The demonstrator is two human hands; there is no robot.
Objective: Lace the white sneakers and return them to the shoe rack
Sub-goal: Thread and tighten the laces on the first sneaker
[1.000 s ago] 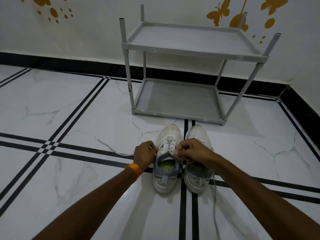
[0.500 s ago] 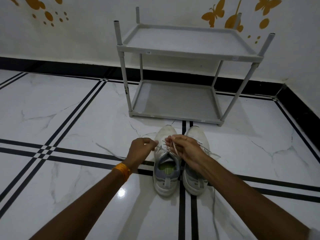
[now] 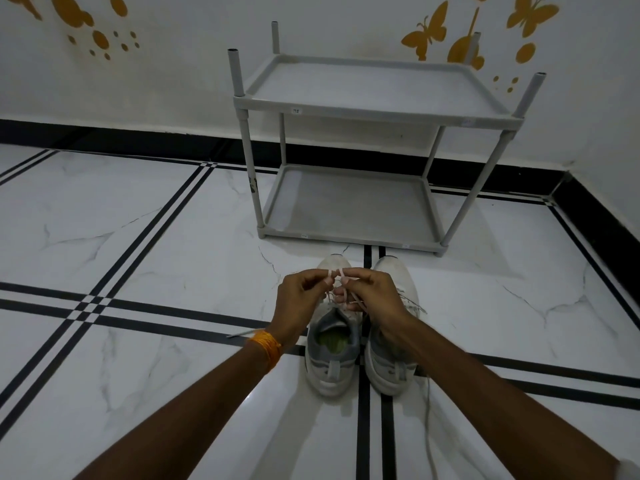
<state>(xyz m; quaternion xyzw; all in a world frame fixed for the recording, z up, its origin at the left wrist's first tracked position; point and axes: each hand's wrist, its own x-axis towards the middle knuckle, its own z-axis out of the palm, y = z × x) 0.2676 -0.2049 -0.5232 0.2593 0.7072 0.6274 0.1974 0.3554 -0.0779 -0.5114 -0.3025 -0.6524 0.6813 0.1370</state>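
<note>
Home; shoe rack (image 3: 377,105); butterfly wall decals (image 3: 429,32)

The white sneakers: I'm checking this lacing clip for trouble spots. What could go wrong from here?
1. Both hands, left hand and right hand, pinch the lace above the left sneaker; a slip could loosen the lacing.
2. A loose lace end trails on the floor by the right sneaker and might snag or be stepped on.
3. The shoe rack looks light; setting shoes down hard may shift it.
</note>
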